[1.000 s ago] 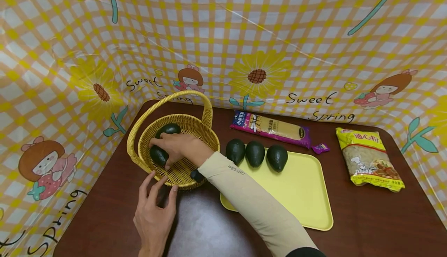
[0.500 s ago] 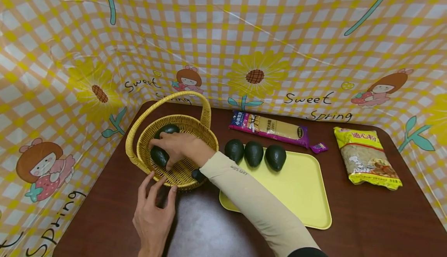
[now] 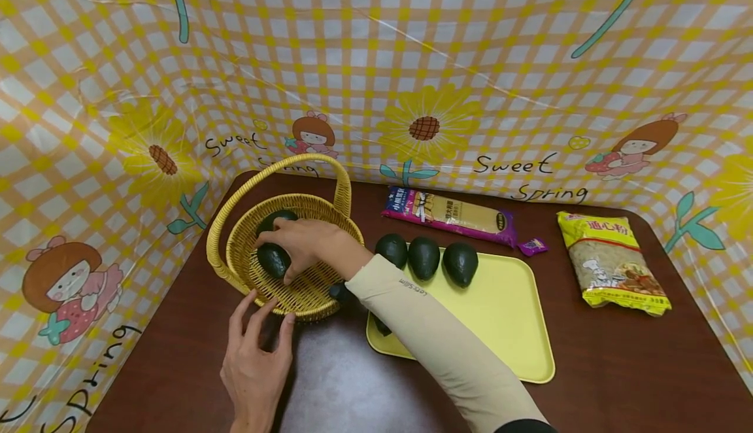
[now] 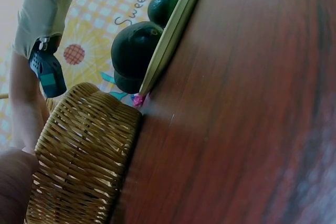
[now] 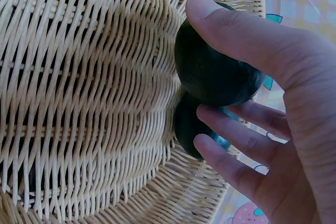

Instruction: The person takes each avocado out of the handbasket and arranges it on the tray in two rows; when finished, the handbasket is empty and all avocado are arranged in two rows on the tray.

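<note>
My right hand point(image 3: 306, 243) reaches into a yellow wicker basket point(image 3: 306, 305) and grips a dark green avocado point(image 3: 274, 263). In the right wrist view, the thumb lies over this avocado point(image 5: 210, 72) and the fingers curve round its other side. A second avocado point(image 5: 191, 129) lies against the basket wall beneath it. My left hand point(image 3: 257, 354) stands at the basket's near side, fingers spread and slightly bent, with the fingertips right at the rim. Its thumb shows beside the wicker in the left wrist view.
Right of the basket, a yellow tray point(image 3: 500, 328) bears several avocados point(image 3: 423, 258); one is partly hidden by the right sleeve point(image 3: 435, 341). Behind lie a pasta packet point(image 3: 450, 216) and a small purple packet point(image 3: 532, 246). A yellow bag point(image 3: 612, 263) lies at the right.
My right hand and the gripped avocado have shifted slightly right within the basket. The forearm has moved right too, uncovering part of an avocado at the tray's near left corner.
</note>
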A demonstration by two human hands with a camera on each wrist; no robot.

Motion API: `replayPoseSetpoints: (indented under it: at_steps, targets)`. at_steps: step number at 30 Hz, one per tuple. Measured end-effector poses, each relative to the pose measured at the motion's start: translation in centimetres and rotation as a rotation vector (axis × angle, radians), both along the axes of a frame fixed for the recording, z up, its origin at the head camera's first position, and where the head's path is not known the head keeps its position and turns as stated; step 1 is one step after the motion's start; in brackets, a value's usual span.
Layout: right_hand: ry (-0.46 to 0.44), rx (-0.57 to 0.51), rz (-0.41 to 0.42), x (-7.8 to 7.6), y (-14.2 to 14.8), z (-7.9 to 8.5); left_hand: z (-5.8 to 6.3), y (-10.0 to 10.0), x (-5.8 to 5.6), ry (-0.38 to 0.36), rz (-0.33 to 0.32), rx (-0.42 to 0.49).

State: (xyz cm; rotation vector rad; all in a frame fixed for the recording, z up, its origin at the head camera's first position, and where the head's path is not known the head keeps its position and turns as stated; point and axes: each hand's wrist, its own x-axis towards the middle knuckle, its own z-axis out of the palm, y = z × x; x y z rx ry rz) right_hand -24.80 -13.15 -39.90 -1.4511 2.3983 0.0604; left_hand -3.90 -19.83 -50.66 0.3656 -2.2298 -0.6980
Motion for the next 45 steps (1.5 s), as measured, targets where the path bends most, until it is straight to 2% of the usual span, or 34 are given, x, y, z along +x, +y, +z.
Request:
replayPoseSetpoints:
  at_steps: [9, 20, 25, 45]
  targets:
    - [-0.031, -0.079, -0.034, 0.1, 1.3, 0.3, 0.0, 0.0, 0.0, 0.006, 0.003, -0.007]
    - [-0.047, -0.128, -0.066, 0.5, 2.8, 0.9, -0.1, 0.0, 0.1, -0.01, 0.011, 0.003]
    - [-0.044, -0.148, -0.076, 0.7, 3.4, 1.1, -0.1, 0.0, 0.1, 0.005, 0.01, 0.004]
    - [-0.072, -0.314, -0.119, 1.8, 6.6, 0.5, 0.0, 0.1, 0.1, 0.008, 0.001, 0.002]
